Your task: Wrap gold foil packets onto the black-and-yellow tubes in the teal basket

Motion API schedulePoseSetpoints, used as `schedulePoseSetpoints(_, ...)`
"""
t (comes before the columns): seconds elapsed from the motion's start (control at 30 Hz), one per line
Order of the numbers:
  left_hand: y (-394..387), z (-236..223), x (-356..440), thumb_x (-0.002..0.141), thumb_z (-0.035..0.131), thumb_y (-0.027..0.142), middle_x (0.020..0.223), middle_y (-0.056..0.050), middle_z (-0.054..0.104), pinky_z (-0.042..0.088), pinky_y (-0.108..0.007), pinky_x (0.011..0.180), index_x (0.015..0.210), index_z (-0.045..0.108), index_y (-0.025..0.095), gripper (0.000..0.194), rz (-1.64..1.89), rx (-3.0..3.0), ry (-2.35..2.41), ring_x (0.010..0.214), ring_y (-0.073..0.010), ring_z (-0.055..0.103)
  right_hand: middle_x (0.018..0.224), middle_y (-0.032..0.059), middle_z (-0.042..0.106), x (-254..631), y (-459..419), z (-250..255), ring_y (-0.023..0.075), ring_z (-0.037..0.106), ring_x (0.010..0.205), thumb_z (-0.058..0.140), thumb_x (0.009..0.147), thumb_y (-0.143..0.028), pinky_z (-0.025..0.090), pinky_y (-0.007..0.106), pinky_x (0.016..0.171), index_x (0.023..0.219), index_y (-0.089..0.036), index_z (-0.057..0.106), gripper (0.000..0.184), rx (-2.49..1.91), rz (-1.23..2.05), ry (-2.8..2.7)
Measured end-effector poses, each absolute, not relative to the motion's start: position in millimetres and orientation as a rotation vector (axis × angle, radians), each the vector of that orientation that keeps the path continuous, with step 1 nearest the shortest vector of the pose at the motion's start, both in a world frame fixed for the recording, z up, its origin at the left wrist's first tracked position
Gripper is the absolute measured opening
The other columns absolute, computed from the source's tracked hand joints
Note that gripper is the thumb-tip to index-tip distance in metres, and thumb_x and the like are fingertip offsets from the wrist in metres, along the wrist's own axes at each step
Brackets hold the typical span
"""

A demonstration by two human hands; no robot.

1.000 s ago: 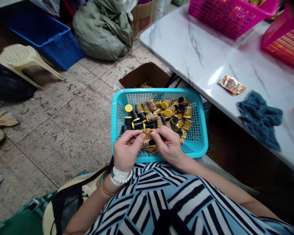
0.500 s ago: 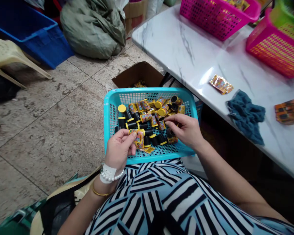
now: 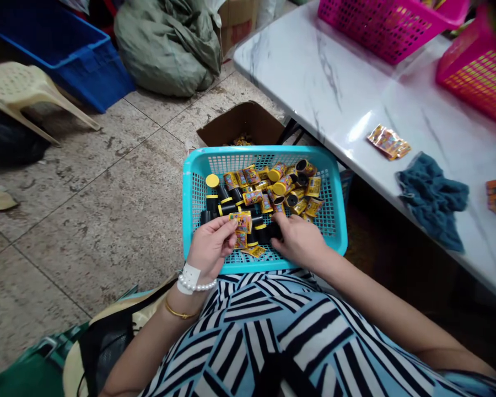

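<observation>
A turquoise plastic basket (image 3: 342, 231) rests against my lap. Inside lie several small black tubs with yellow lids (image 3: 261, 235), bare of print, and several tubs wrapped in colourful yellow labels (image 3: 253, 197). My left hand (image 3: 210, 242) pinches a few flat printed yellow labels (image 3: 243, 221) over the basket's near left part. Lower in the basket, my right hand (image 3: 300, 237) has its thumb and forefinger round a black tub (image 3: 274, 230), which the fingers partly hide. One loose label (image 3: 254, 251) lies on the basket floor below the left hand.
On the right stands a white marbled table (image 3: 289, 60) with pink baskets (image 3: 388, 27), a label stack (image 3: 388, 141) and a crumpled teal cloth (image 3: 432, 196). Beyond the basket is an open cardboard box (image 3: 242, 121). A blue crate (image 3: 95, 66), plastic stool (image 3: 20, 82) and sack (image 3: 165, 49) stand further left.
My right hand has moved from the wrapped tubs on the right down to a black tub near the basket's middle. The left hand still holds the labels. The view has shifted slightly.
</observation>
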State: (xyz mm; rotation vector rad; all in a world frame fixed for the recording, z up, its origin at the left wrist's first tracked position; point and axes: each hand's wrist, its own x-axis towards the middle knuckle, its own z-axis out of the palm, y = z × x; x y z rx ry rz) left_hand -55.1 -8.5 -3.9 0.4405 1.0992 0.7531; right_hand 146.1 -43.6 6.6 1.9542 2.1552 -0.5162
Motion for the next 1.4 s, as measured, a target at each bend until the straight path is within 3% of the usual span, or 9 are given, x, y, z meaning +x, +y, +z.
schedulePoseSetpoints(0.1,-8.7,-5.9,-54.5,0.061,0.087,0.032,0.063,-0.001,0.062,0.017,-0.014,0.037,0.085,0.073,0.009,0.036,0.743,0.417,1.058,0.043,-0.0010,0.038,0.102,0.0099,0.067,159.5,-50.2,3.9,0.0237,0.064,0.095,0.064,0.079,-0.024,0.053,0.037,0.084,0.116,-0.016,0.060,0.038,2.285,-0.858,2.349)
schedulePoseSetpoints(0.27,-10.1,-7.6,-52.2,0.061,0.087,0.028,0.067,-0.001,0.062,0.019,-0.013,0.037,0.082,0.072,0.009,0.032,0.739,0.371,1.001,0.045,-0.0005,0.040,0.109,0.0058,0.060,159.8,-50.6,8.7,0.0177,0.062,0.100,0.064,0.083,-0.021,0.056,0.032,0.082,0.120,-0.026,0.067,0.037,2.447,-1.776,2.445)
schedulePoseSetpoints(0.43,-10.1,-6.0,-49.6,0.063,0.087,0.026,0.066,0.002,0.059,0.019,-0.013,0.037,0.084,0.071,0.009,0.032,0.712,0.329,0.947,0.045,0.0004,0.039,0.104,0.0026,0.063,149.0,-42.6,18.9,0.0130,0.062,0.086,0.069,0.077,-0.015,0.055,0.029,0.078,0.143,-0.027,0.049,0.070,2.155,-2.166,2.349)
schedulePoseSetpoints(0.5,-9.9,-5.5,-49.4,0.064,0.086,0.026,0.066,0.002,0.058,0.019,-0.013,0.037,0.083,0.070,0.009,0.031,0.697,0.329,0.932,0.044,0.0005,0.039,0.100,0.0018,0.064,148.4,-39.0,21.8,0.0118,0.061,0.079,0.068,0.073,-0.011,0.054,0.027,0.073,0.143,-0.024,0.047,0.074,2.081,-2.191,2.313)
schedulePoseSetpoints(0.7,-11.5,-7.9,-51.3,0.064,0.085,0.030,0.061,0.002,0.057,0.018,-0.014,0.037,0.075,0.068,0.010,0.028,0.697,0.393,0.946,0.042,-0.0002,0.038,0.083,-0.0015,0.062,155.3,-27.7,29.2,0.0102,0.055,0.067,0.066,0.071,-0.011,0.046,0.022,0.059,0.123,-0.021,0.064,0.053,1.920,-1.968,2.277)
schedulePoseSetpoints(0.83,-16.0,-8.0,-51.0,0.071,0.080,0.038,0.056,0.002,0.055,0.018,-0.016,0.038,0.076,0.071,0.012,0.027,0.685,0.573,0.990,0.041,-0.0018,0.035,0.070,-0.0050,0.057,153.3,-25.7,32.9,0.0085,0.048,0.058,0.065,0.071,-0.012,0.037,0.020,0.050,0.124,-0.022,0.066,0.054,1.902,-1.841,2.330)
schedulePoseSetpoints(0.97,-20.6,-7.3,-50.9,0.077,0.076,0.041,0.054,0.001,0.057,0.031,-0.016,0.045,0.079,0.074,0.014,0.027,0.733,0.849,1.077,0.047,-0.0052,0.045,0.074,-0.0032,0.061,148.0,-26.0,32.9,0.0088,0.049,0.060,0.065,0.072,-0.014,0.038,0.021,0.054,0.112,-0.021,0.073,0.042,1.923,-1.681,2.437)
schedulePoseSetpoints(1.1,-22.9,-9.3,-50.8,0.080,0.072,0.044,0.050,0.001,0.059,0.027,-0.018,0.040,0.089,0.074,0.015,0.030,0.763,0.805,1.089,0.040,-0.0058,0.042,0.073,-0.0016,0.063,147.3,-25.8,31.7,0.0107,0.053,0.064,0.067,0.070,-0.015,0.040,0.023,0.060,0.091,-0.019,0.076,0.023,1.970,-1.431,2.533)
schedulePoseSetpoints(1.4,-21.3,-5.3,-49.6,0.075,0.077,0.039,0.047,0.002,0.059,0.026,-0.016,0.034,0.085,0.067,0.015,0.028,0.732,0.676,1.020,0.035,-0.0053,0.042,0.077,-0.0013,0.062,144.1,-35.2,32.8,0.0131,0.055,0.072,0.067,0.067,-0.013,0.043,0.026,0.067,0.082,-0.018,0.066,0.015,2.112,-1.360,2.575)
